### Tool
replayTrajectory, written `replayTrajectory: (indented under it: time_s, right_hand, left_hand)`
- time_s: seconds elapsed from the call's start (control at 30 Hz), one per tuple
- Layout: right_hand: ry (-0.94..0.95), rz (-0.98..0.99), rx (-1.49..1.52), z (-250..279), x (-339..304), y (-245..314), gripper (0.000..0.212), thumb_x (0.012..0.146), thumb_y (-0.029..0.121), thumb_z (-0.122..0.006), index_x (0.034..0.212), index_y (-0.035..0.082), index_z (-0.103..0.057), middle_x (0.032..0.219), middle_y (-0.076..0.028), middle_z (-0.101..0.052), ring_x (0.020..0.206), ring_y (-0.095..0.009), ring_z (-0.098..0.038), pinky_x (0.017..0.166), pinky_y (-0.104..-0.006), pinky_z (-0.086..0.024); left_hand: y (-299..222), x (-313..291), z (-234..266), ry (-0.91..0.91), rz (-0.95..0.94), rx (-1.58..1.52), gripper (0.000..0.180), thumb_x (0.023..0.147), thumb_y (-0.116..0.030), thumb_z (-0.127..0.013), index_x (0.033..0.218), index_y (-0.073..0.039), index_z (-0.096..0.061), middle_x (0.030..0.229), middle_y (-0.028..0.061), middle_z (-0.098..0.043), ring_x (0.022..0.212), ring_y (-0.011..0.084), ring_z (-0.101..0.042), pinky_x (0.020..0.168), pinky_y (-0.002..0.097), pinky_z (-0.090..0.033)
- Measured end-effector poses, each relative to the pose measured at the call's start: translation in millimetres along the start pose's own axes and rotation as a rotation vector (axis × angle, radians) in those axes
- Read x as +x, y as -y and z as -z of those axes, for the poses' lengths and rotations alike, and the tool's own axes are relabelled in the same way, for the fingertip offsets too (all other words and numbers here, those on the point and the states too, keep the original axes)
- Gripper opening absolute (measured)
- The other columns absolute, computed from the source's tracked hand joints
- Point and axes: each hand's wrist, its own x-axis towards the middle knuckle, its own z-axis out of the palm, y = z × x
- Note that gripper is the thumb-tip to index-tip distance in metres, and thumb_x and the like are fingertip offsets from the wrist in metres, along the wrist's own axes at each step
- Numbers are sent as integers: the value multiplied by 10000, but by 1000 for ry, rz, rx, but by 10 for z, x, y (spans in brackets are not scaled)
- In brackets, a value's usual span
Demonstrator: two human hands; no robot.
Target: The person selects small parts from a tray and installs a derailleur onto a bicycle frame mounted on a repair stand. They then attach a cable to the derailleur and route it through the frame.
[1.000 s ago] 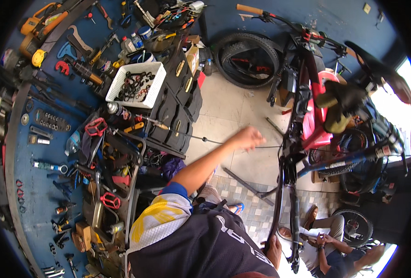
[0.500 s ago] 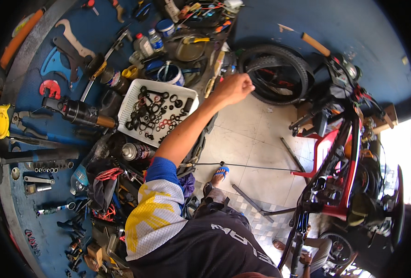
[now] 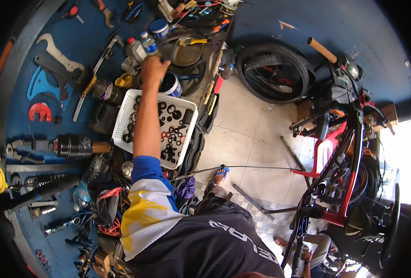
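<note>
My left hand (image 3: 153,70) reaches over the crowded bench, just past the far edge of a white perforated basket (image 3: 192,121). Its thumb sticks out to the right, apart from the other fingers, which point away and are partly hidden; nothing shows in its grasp. Nearest to it are a clear bottle with a blue label (image 3: 149,44), a red-capped bottle (image 3: 134,48) and a white-and-blue tub (image 3: 173,87). Black rings, red rings and small bike parts (image 3: 170,134) lie in the basket beneath my forearm. My right hand is out of view.
Wrenches and cutters hang on the blue board at left, near a shock absorber (image 3: 71,146). Bicycle tires (image 3: 279,74) lean against the far wall. At right stand a red-and-black bike frame (image 3: 349,180) and a red plastic chair (image 3: 325,155). Another person sits at lower right.
My left hand has swung left, from above the floor side of the bench to over the bottles and tub. Its thumb now stands apart; before, the fingers were loosely curled.
</note>
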Motion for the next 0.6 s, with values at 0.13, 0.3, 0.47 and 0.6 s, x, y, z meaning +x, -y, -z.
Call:
replayTrajectory:
  time_s: [0.13, 0.3, 0.47, 0.6]
  right_hand:
    - [5, -14, 29, 85, -84, -161, 367, 1030, 405, -555, 1017, 40, -590, 692, -115, -636, 484, -188, -585, 441, -305, -460]
    - [12, -17, 62, 191, -151, -465, 365, 1028, 403, -560, 1017, 39, -590, 690, -117, -635, 485, -191, -587, 441, -307, -463]
    - [40, 3, 91, 326, -139, -786, 364, 1025, 400, -565, 1017, 37, -590, 689, -119, -634, 485, -194, -588, 441, -308, -466]
    - [86, 47, 125, 454, -54, -1073, 363, 1024, 398, -569, 1018, 36, -591, 688, -120, -634, 486, -196, -590, 441, -309, -468]
  left_hand:
    - [315, 218, -136, 326, 75, 66, 402, 775, -411, -829, 910, -39, -758, 1033, 197, -737, 999, 382, -700, 860, 453, -538]
    - [360, 187, -248, 241, 48, 91, 385, 784, -358, -805, 1018, -55, -760, 1100, 204, -724, 1038, 386, -688, 898, 458, -538]
    - [339, 200, 150, 49, -82, -5, 366, 807, -334, -740, 993, -19, -755, 996, 197, -742, 928, 371, -712, 835, 429, -537]
    - [-70, -31, 734, 113, -67, -607, 270, 895, -255, -736, 962, 6, -749, 824, 26, -709, 741, 124, -643, 675, 272, -478]
